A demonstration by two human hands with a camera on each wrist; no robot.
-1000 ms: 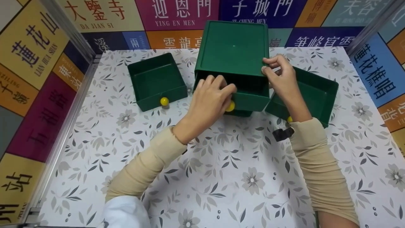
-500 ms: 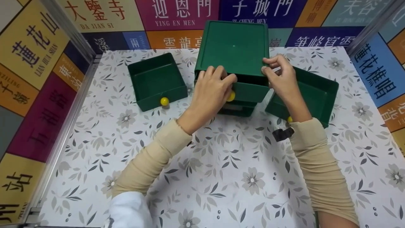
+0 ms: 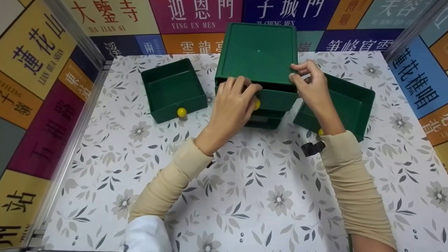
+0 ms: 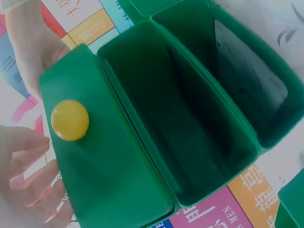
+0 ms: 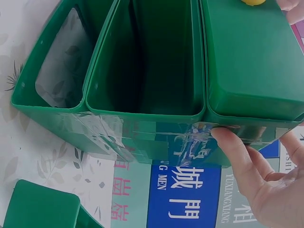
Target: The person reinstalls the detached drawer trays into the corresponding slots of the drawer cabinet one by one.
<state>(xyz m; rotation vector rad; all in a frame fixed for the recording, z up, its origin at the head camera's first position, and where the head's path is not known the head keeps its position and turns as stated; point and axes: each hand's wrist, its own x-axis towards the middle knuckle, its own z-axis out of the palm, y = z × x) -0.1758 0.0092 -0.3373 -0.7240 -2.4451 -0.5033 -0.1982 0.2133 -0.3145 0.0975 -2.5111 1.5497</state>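
Observation:
A green drawer cabinet point(image 3: 259, 52) stands at the back middle, three compartments stacked, clear tape along its side in the right wrist view. Its top drawer point(image 3: 278, 100), with a yellow knob point(image 4: 70, 119), sits mostly inside, a narrow gap above its front. My left hand point(image 3: 232, 101) holds the drawer front's upper edge, fingers bent over it left of the knob; its thumb is hard to make out. At the cabinet's front right top corner, my right hand point(image 3: 313, 85) grips the casing, touching its side in the right wrist view. The two lower compartments point(image 5: 147, 61) show no drawer.
A loose green drawer point(image 3: 175, 87) with a yellow knob lies left of the cabinet. Another loose drawer point(image 3: 348, 101) lies angled on the right, partly behind my right forearm. The floral-covered table point(image 3: 224, 210) extends in front; printed panels stand behind and at both sides.
The top drawer has slid inward with my left hand following its front, mostly between the two earlier frames. Its opening has narrowed. My right hand has stayed on the corner.

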